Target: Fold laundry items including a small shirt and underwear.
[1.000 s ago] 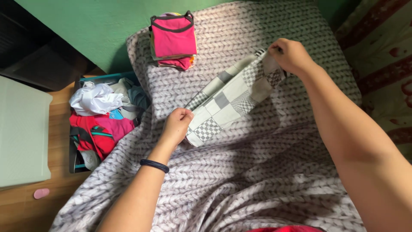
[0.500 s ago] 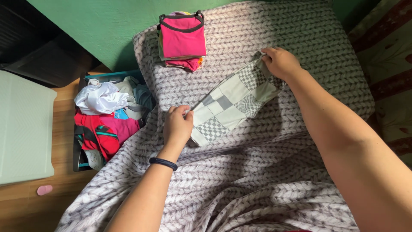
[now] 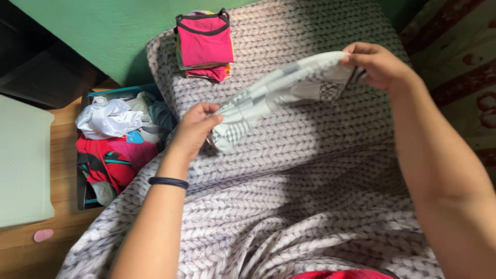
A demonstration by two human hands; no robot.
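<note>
A grey and white checked cloth (image 3: 279,93) is stretched between my two hands, lifted a little above the grey knit-patterned blanket (image 3: 289,206). My left hand (image 3: 196,126) pinches its lower left end; a black band sits on that wrist. My right hand (image 3: 377,64) grips its upper right end. The cloth looks blurred and partly folded lengthwise.
A stack of folded pink garments (image 3: 204,46) lies at the blanket's far edge. A teal basket of mixed clothes (image 3: 119,139) stands on the wooden floor to the left. A pale green board (image 3: 23,165) lies further left. A green wall is behind.
The checked cloth lay flat on the blanket before; both hands have now lifted it off and pulled it taut between them. The view has shifted closer.
</note>
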